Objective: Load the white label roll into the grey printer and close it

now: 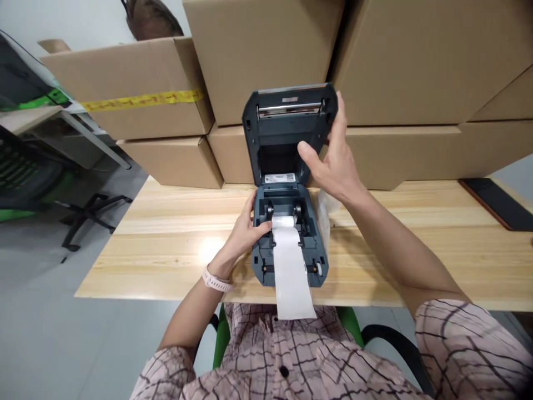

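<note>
A dark grey label printer [260, 261] stands on the table with its lid [291, 128] raised. Inside it sits a small white label roll [283, 221], and a strip of label paper [293, 278] runs from it over the printer's front and past the table edge. My left hand [245, 230] grips the printer's left side, its thumb reaching over the rim beside the roll. On the lid's right edge my right hand [335, 161] is closed, thumb on the inner face and fingers behind.
Cardboard boxes [266, 61] are stacked along the back of the wooden table [175, 244]. A dark phone [499, 203] lies at the right, and clear plastic wrap [327, 214] touches the printer's right side. Behind the boxes at upper left, part of a person's head [152, 19] shows.
</note>
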### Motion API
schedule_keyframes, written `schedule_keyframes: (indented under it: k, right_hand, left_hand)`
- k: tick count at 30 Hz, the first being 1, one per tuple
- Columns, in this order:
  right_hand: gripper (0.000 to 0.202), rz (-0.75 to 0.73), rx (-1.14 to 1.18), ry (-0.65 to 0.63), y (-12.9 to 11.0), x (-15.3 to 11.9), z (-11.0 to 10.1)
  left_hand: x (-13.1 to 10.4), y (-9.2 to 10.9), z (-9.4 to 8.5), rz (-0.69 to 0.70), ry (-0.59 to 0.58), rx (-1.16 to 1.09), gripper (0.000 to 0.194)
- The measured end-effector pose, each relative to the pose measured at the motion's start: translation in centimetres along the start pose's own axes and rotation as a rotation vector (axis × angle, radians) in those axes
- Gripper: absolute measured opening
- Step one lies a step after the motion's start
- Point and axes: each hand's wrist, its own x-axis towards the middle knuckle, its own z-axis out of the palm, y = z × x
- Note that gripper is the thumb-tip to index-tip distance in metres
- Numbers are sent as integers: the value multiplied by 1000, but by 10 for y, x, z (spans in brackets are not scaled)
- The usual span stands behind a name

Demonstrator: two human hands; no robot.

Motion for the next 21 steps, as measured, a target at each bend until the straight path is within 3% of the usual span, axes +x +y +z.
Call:
schedule_keyframes:
  k: [3, 5, 6, 7, 10, 12, 15, 21]
  right_hand:
    - [77, -26, -60, 162, -13, -8, -1]
    - [57, -91, -101, 231, -23, -23, -1]
    - [46, -142, -120, 169, -27, -30, 0]
    - [37, -202, -144, 30, -30, -37, 2]
    - [27, -350, -279, -602, -35, -45, 12]
    - [24, -385, -376, -880, -38, -42, 19]
    - [22, -401, -404, -1056, -45, -34, 26]
    - [31, -311, -202, -1238, -42, -19, 26]
  left_hand:
    - [-3, 0, 3, -19, 6, -37, 105]
    - [-4, 0, 3, -10, 9, -51, 104]
    - [-5, 0, 3, -2, 10, -55, 103]
    - [-5, -1, 3, 6, 15, -57, 102]
    - [-5, -4, 4, 14, 45, -41, 99]
    - [-5, -5, 4, 6, 55, -26, 96]
    - [-5, -6, 1, 33, 49, -25, 100]
    - [-5, -9, -8, 96, -47, -71, 116]
